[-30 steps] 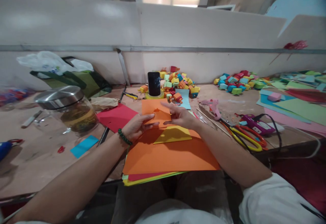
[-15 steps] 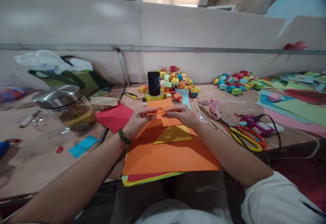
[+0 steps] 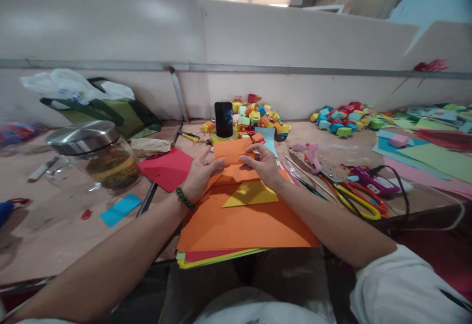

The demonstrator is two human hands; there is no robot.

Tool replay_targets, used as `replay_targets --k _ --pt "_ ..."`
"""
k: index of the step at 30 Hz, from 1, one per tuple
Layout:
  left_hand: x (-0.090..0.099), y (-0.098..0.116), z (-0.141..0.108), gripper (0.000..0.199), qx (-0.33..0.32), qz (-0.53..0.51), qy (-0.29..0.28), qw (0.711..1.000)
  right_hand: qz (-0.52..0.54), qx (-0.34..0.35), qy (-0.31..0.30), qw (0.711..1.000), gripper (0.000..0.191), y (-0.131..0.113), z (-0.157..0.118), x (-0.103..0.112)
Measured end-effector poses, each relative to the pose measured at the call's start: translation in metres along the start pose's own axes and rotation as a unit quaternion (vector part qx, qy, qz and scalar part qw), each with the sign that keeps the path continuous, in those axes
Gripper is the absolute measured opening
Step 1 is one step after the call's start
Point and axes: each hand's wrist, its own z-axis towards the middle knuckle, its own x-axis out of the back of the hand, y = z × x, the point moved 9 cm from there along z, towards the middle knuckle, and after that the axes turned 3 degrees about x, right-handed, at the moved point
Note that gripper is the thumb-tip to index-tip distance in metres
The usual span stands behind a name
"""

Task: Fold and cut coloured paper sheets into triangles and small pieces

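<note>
A small orange paper piece (image 3: 232, 152) is held up between my two hands, above the paper stack. My left hand (image 3: 204, 169) grips its left edge between thumb and fingers; a green bead bracelet is on that wrist. My right hand (image 3: 262, 162) pinches its right edge, with the index finger bent. Below them lies a large orange sheet (image 3: 247, 228) on top of other coloured sheets. On it rest a yellow paper triangle (image 3: 250, 194) and further orange paper, partly covered by the hands.
Behind the hands a phone (image 3: 223, 120) stands by a tape roll and a pile of paper cubes (image 3: 254, 115). A glass jar (image 3: 110, 166) and red paper (image 3: 167, 169) are at left. A glue gun (image 3: 309, 156) and scissors (image 3: 356, 201) lie at right.
The small orange piece now shows its flat face, tilted up between my hands. My fingers have spread from a close pinch at its middle to its left and right edges.
</note>
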Motion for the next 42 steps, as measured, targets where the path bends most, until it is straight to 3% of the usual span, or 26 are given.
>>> replay_targets --k 4,6,10,16,22,27,36,42 --pt "0.002 -0.007 0.001 0.047 0.022 0.011 -0.010 1.000 -0.010 0.022 -0.010 1.000 0.087 -0.004 -0.001 -0.001" --pt "0.003 -0.008 0.001 0.044 0.023 0.014 -0.008 1.000 -0.014 0.012 -0.020 1.000 0.081 -0.002 0.000 -0.002" --pt "0.003 -0.010 0.002 0.044 0.041 -0.012 -0.009 0.999 -0.012 -0.021 -0.043 0.999 0.046 0.006 0.001 -0.004" --pt "0.004 -0.012 0.001 0.027 0.069 -0.024 0.003 0.997 0.000 -0.038 -0.054 0.998 0.049 0.008 0.000 -0.006" --pt "0.005 -0.012 0.001 0.036 0.055 -0.006 0.005 0.998 -0.011 -0.093 -0.065 0.993 0.047 0.018 -0.002 -0.006" --pt "0.003 -0.014 -0.001 0.043 0.072 0.022 -0.015 0.997 -0.016 -0.081 -0.035 0.996 0.044 0.017 0.000 -0.001" --pt "-0.001 -0.012 -0.003 0.029 0.086 0.011 -0.020 0.996 -0.008 -0.080 -0.038 0.996 0.048 0.012 -0.001 -0.001" --pt "0.003 -0.011 -0.002 0.041 0.080 0.051 -0.023 0.995 -0.013 -0.078 -0.053 0.995 0.048 0.012 -0.001 -0.003"
